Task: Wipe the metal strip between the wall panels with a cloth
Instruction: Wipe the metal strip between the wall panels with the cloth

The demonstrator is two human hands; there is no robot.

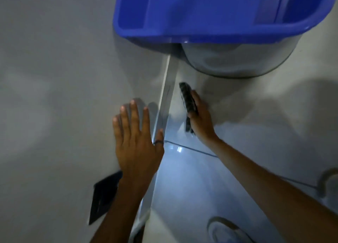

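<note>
A narrow metal strip [167,94] runs from under the blue tub down between the grey wall panel on the left and the glossy panel on the right. My left hand [136,140] lies flat on the left panel, fingers spread, its thumb resting on the strip's edge. My right hand [200,118] holds a dark patterned cloth [187,98] against the right panel, a little to the right of the strip and apart from it. The cloth sticks out above my fingers.
A blue plastic tub [219,14] fills the top of the view, with a round grey metal basin [237,60] below it. A dark flat object [104,197] sits on the left panel behind my left forearm. Round shapes show at the lower right.
</note>
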